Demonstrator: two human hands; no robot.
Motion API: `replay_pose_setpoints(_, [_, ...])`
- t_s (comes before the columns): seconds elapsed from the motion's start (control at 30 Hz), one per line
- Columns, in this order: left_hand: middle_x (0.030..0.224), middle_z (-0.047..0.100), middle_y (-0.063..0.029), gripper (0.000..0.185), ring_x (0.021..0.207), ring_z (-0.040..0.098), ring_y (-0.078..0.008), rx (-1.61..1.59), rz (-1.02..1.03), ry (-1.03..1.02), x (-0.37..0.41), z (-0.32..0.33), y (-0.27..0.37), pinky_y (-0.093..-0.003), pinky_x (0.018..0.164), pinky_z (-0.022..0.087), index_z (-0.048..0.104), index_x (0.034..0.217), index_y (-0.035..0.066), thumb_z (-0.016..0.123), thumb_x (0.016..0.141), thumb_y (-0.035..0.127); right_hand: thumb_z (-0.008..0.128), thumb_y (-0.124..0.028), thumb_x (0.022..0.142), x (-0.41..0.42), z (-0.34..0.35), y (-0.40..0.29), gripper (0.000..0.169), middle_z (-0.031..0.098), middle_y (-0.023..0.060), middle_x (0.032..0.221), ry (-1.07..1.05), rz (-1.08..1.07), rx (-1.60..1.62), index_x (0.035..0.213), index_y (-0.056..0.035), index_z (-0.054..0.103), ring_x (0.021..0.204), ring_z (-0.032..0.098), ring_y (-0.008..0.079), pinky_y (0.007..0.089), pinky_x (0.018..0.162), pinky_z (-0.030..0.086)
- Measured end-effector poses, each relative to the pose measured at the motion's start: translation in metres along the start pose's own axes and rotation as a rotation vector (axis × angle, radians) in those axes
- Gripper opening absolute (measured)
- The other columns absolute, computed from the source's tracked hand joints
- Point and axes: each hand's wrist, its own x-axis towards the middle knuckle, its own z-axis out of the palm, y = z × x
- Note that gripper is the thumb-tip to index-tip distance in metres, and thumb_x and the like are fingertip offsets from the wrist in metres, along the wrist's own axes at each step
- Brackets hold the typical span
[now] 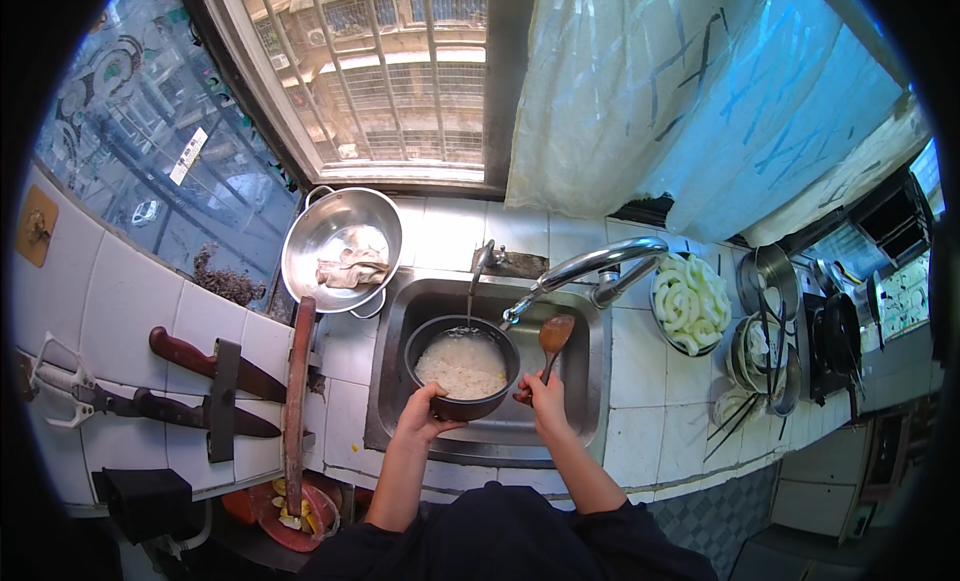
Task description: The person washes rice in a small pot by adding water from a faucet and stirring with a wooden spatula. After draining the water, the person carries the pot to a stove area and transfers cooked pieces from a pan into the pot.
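Note:
My left hand [430, 414] grips the near left rim of a dark cooking pot [474, 410], thumb over the edge. The pot is held over the left part of a stainless steel sink [599, 423]. Cloudy water with pale grains [461, 365] fills much of the pot, and a thin stream runs into it from a small tap [482, 270]. In my right hand [543, 397] is the handle of a wooden spatula [556, 333], its blade pointing away from me, to the right of the pot. A large curved chrome faucet [585, 260] reaches over the sink from the back right.
A metal basin [294, 260] with a cloth-like item stands back left. Knives [184, 354] and scissors [64, 382] hang on the left wall. Right of the sink are a bowl of pale green vegetable slices [690, 303], stacked bowls with chopsticks [761, 356] and a stove [817, 382].

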Motion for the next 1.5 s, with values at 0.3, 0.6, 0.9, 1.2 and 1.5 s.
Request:
replay_pose_setpoints(0.3, [0.118,0.048,-0.0199,0.058,0.105,0.050,-0.0401,0.014,-0.002,0.008,-0.004,0.004,0.000,-0.0608,0.080,0.047,0.044,0.123,0.003,0.056,0.069,0.017,0.069,-0.012,0.075,0.027,0.026,-0.012,0.025,0.049,-0.0014,0.069,0.045,-0.080,-0.208,0.078,-0.0095,0.045,0.059,0.049,0.0083,0.0247,0.053,0.043])
replay_pose_setpoints(0.6, [0.121,0.046,-0.0199,0.060,0.112,0.047,-0.0385,0.036,-0.011,0.023,-0.012,0.012,0.003,-0.0611,0.089,0.041,0.042,0.125,0.002,0.055,0.068,0.016,0.072,-0.004,0.066,0.033,0.028,-0.008,0.030,0.044,-0.0025,0.070,0.072,-0.136,-0.317,0.077,-0.0086,0.045,0.061,0.043,0.0086,0.0244,0.054,0.036])
replay_pose_setpoints(0.9, [0.114,0.051,-0.0191,0.057,0.099,0.054,-0.0382,0.015,0.012,0.011,-0.008,0.004,0.001,-0.0583,0.078,0.049,0.043,0.123,0.003,0.055,0.068,0.013,0.069,0.000,0.063,0.035,0.028,-0.007,0.033,0.043,-0.0013,0.070,0.084,-0.131,-0.365,0.081,-0.0080,0.043,0.059,0.044,0.0091,0.0246,0.052,0.037])
replay_pose_setpoints(1.2, [0.121,0.050,-0.0196,0.061,0.109,0.051,-0.0361,-0.025,0.266,-0.141,0.009,-0.014,-0.016,-0.0573,0.090,0.043,0.040,0.126,-0.002,0.049,0.066,0.006,0.065,0.003,0.060,0.030,0.026,-0.005,0.034,0.041,-0.0015,0.068,0.040,-0.286,-0.302,0.081,-0.0083,0.042,0.059,0.042,0.0083,0.0233,0.053,0.036])
replay_pose_setpoints(1.5, [0.122,0.051,-0.0131,0.067,0.112,0.051,-0.0299,-0.199,0.354,-0.269,0.041,-0.029,-0.030,-0.0417,0.096,0.041,0.041,0.127,0.001,0.047,0.060,-0.004,0.064,0.004,0.060,0.029,0.026,-0.013,0.033,0.039,-0.0022,0.070,0.017,-0.392,-0.291,0.081,-0.0085,0.041,0.061,0.039,0.0075,0.0222,0.054,0.035])
